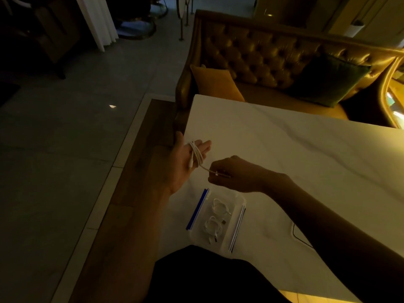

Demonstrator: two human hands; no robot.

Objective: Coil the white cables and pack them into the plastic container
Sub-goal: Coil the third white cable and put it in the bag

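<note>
A white cable (197, 155) is wound in loops around the fingers of my left hand (184, 162), which is held palm up with fingers straight over the table's left edge. My right hand (231, 174) pinches the cable's free end close to its plug, just right of the left hand, and the strand runs taut between them. Below the hands, a clear plastic container (238, 207) with blue-edged clips lies open on the white table (284, 145). Two coiled white cables (215, 217) lie inside it.
A tufted gold sofa (273, 55) with a yellow cushion (215, 82) and a dark green cushion (330, 78) stands behind the table. Tiled floor lies to the left. A thin dark line (300, 237) shows on the table beside my right forearm.
</note>
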